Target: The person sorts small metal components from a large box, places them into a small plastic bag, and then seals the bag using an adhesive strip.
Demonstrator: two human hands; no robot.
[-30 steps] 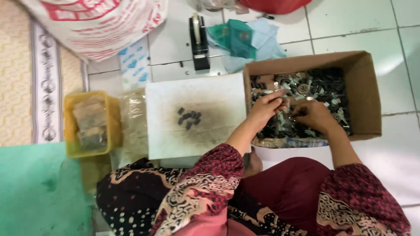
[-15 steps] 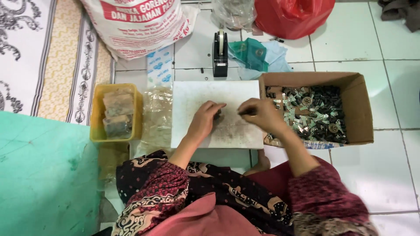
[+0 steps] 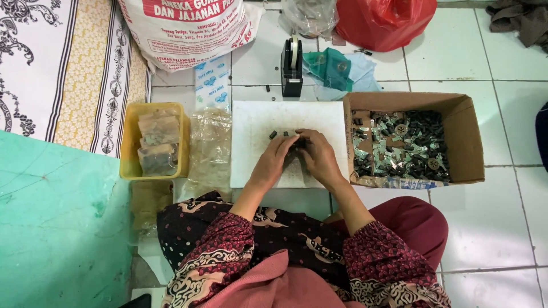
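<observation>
Fingers (image 3: 288,142) of both hands now closer together over small black parts (image 3: 273,134).

You have two hands on the white board (image 3: 257,122): your left hand (image 3: 275,161) and your right hand (image 3: 317,157). Two small black parts (image 3: 273,135) lie loose near the board's middle; more sit hidden under your fingers, uncounted. One cardboard box (image 3: 463,122) stands at the board's right edge, its pieces too many to count. One yellow tub (image 3: 128,140) sits left, one tape dispenser (image 3: 291,67) beyond the far edge, one red bag (image 3: 383,21).
</observation>
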